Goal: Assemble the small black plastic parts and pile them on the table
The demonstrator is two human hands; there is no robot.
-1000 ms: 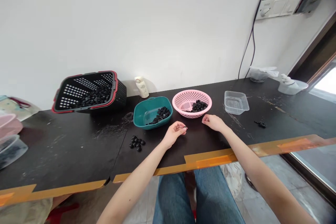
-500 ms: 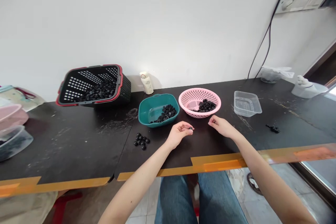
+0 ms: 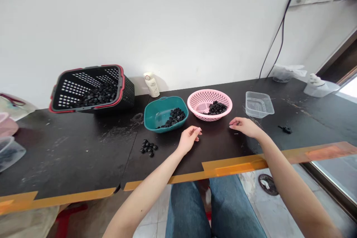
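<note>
My left hand [image 3: 189,138] rests just in front of the teal plastic basin [image 3: 166,128], with its fingers loosely curved; I cannot tell whether a small piece lies in them. My right hand [image 3: 244,126] hovers over the black table [image 3: 217,148] near the pink perforated basket [image 3: 209,116], holding nothing visible. Both the basin and basket contain black round plastic pieces [image 3: 174,117]. A small group of loose black pieces [image 3: 148,147] lies left of my left hand.
A tilted black basket with a red rim [image 3: 87,88] holds many black pieces at the back left. To the right are a transparent plastic tub [image 3: 259,105] and a small black clump [image 3: 285,129]. Orange tape lines the table's front edge.
My right hand has shifted right, away from the pink basket. The dark piece seen at my left fingertips no longer shows clearly. The view has moved slightly.
</note>
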